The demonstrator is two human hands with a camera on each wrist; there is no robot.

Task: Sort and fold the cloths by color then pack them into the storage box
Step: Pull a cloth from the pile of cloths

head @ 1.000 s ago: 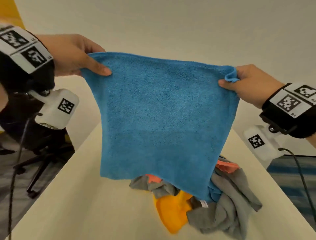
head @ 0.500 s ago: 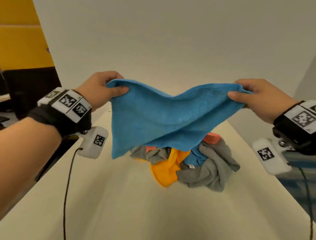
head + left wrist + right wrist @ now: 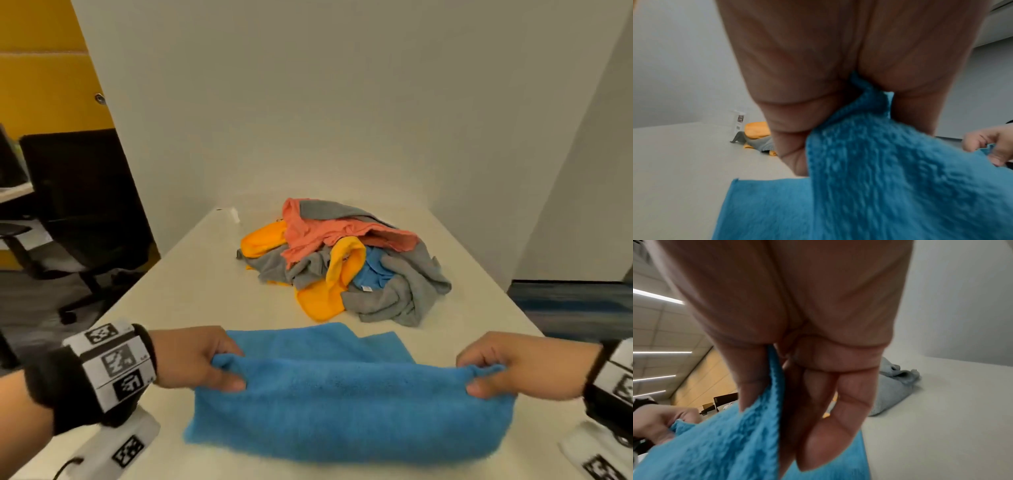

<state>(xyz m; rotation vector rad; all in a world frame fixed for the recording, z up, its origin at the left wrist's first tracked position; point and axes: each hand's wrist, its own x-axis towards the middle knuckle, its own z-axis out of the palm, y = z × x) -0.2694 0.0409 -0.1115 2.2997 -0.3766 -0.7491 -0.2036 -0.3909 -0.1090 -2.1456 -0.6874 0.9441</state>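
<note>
I pinch the blue cloth [image 3: 346, 407] at both ends, left hand [image 3: 191, 358] and right hand [image 3: 524, 365]. Its long axis runs side to side across the counter [image 3: 205, 291], between my fingers [image 3: 233, 385].

A white table [image 3: 191, 294] is seen standing against a plain pale wall [image 3: 342, 102]. At its far edge, a small clear container [image 3: 740, 121] bearing a dark label is seen standing upright; what it contains cannot be told. To the left of the table, a black office chair [image 3: 78, 205] is seen standing on a grey floor [image 3: 41, 298], with a yellow wall panel [image 3: 37, 85] showing behind it. In the right wrist view, a tiled ceiling [image 3: 663, 331] is being lit by long strip lights [image 3: 657, 296].
</note>
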